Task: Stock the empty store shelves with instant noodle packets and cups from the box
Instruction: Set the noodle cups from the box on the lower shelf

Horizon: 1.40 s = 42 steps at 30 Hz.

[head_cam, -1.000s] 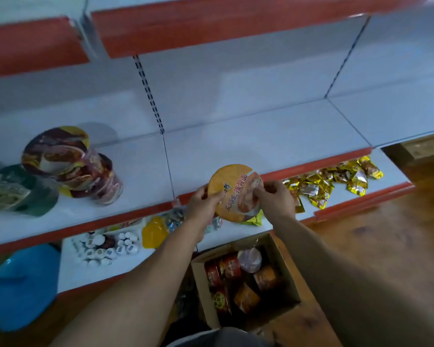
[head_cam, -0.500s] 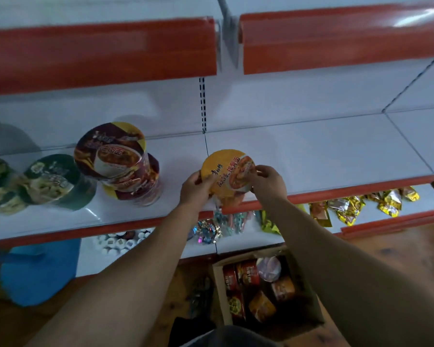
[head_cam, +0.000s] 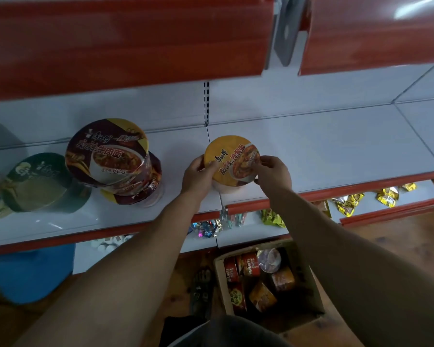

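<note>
Left hand [head_cam: 198,175] and right hand [head_cam: 273,175] grip the yellow-lidded noodle cup [head_cam: 232,159] by its sides.
It stands upright, lid up, at frame centre on the white shelf [head_cam: 336,151] near its red edge; the cardboard box [head_cam: 219,281] sits on the wooden floor [head_cam: 398,246] below. A second ago the cup was tilted in front of that edge.

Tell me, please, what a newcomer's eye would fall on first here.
The yellow cup at mid-frame, gripped by the left hand and right hand near the front of the white shelf. To its left on that shelf stand stacked brown cups, the top one tilted. Below, on the floor, an open box holds more cups.
</note>
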Tool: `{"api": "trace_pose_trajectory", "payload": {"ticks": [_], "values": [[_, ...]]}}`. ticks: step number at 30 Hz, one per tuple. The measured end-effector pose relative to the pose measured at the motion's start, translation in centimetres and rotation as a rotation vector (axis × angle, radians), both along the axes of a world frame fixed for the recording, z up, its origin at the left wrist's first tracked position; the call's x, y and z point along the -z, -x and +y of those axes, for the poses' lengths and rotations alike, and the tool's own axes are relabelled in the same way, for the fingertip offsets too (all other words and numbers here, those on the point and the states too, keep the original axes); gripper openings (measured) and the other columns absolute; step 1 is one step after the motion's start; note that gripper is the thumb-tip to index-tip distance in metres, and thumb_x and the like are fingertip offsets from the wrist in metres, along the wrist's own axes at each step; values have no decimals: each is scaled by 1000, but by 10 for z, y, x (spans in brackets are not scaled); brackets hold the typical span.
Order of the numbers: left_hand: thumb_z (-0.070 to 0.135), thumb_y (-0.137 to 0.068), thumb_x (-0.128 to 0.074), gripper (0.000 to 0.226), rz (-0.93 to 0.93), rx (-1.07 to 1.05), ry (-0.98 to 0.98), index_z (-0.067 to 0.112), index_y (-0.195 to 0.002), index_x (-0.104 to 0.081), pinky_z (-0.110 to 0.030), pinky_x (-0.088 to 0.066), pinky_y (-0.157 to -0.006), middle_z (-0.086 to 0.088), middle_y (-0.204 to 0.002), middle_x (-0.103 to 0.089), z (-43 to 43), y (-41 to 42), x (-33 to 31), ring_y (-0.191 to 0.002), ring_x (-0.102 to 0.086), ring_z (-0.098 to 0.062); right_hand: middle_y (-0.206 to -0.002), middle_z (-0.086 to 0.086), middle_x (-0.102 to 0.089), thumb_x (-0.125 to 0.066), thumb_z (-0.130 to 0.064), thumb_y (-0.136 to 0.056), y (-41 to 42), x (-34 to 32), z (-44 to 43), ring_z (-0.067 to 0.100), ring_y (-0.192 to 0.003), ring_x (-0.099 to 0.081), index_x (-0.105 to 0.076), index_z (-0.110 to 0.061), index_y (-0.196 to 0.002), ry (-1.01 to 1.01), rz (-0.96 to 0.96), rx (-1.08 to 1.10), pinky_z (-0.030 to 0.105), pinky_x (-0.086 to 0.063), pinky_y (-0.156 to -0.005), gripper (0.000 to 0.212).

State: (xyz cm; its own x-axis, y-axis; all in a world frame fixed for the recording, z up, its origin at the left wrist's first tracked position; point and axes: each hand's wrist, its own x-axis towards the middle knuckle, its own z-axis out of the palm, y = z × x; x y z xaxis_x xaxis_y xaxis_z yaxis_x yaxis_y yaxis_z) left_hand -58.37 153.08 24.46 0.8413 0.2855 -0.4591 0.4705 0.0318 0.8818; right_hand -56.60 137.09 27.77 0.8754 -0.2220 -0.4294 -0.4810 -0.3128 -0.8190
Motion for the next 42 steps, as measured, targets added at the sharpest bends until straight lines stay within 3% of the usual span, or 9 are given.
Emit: {"api": "trace_pose_trajectory", "payload": {"ticks": [7, 16, 20, 27, 31, 34, 36, 39, 42], "values": [[29, -95, -61, 16, 21, -1, -32, 29, -110, -64, -45, -51, -99, 0, -114, -66, 5, 10, -3, -111, -61, -23, -90, -5, -65, -61, -19, -88, 9, -2, 4, 24, -95, -65, -59, -22, -98, -12, -3, -46, 49, -56, -87, 11], [30, -96, -59, 37, -8, -12, -187, 17, -130, -56, -27, -40, -80, 0, -117, -60, -2, 15, -20, -106, -56, -18, -122, 5, -64, -62, -24, -89, 11, -10, -9, 27, -109, -62, -55, -13, -133, 49, 60, -77, 46, -52, -97, 46], [27, -96, -58, 36, -126, -89, -390, 16, -130, -58, -26, -42, -88, -3, -133, -59, -7, 16, -36, -121, -55, -18, -121, 6, -66, -62, -24, -87, 14, -20, -25, 29, -108, -63, -58, -16, -130, 122, 60, -70, 46, -51, -98, 44], [28, -94, -59, 26, -378, 45, -682, 19, -118, -64, -28, -45, -89, 4, -115, -62, -47, 23, -66, -107, -54, -13, -123, 6, -65, -58, -25, -89, 23, -40, -66, 26, -112, -59, -58, -16, -132, 233, 22, -55, 36, -48, -97, 44], [33, -95, -59, 9, -373, 259, -589, 28, -99, -65, -29, -52, -77, 12, -94, -64, -89, 32, -81, -85, -60, -8, -123, 5, -64, -57, -23, -90, 30, -47, -102, 25, -110, -58, -59, -15, -129, 294, 23, -36, 31, -46, -87, 40], [38, -93, -57, 13, -268, 511, -633, 29, -102, -63, -28, -51, -78, 16, -94, -63, -127, 43, -81, -87, -61, -8, -80, 3, -62, -54, -18, -88, 41, -45, -136, 26, -80, -55, -61, -17, -89, 340, 44, -11, 26, -38, -58, 7], [41, -92, -56, 19, -197, 673, -667, 30, -106, -62, -30, -52, -81, 15, -99, -65, -150, 53, -73, -92, -62, -11, -67, 3, -54, -53, -16, -87, 51, -38, -159, 26, -69, -52, -57, -14, -79, 346, 68, 34, 25, -34, -53, 9], [45, -90, -54, 24, -104, 884, -736, 29, -106, -63, -35, -53, -83, 8, -106, -69, -183, 69, -52, -98, -64, -19, -82, 5, -60, -53, -23, -88, 69, -21, -188, 25, -73, -55, -57, -16, -96, 370, 134, 96, 26, -39, -59, 11], [51, -90, -52, 31, -16, 1069, -822, 28, -109, -62, -37, -52, -83, 4, -112, -67, -210, 87, -20, -100, -63, -23, -97, 5, -60, -53, -21, -87, 89, 8, -216, 26, -86, -58, -50, -15, -130, 364, 241, 162, 31, -44, -69, 44]]}}
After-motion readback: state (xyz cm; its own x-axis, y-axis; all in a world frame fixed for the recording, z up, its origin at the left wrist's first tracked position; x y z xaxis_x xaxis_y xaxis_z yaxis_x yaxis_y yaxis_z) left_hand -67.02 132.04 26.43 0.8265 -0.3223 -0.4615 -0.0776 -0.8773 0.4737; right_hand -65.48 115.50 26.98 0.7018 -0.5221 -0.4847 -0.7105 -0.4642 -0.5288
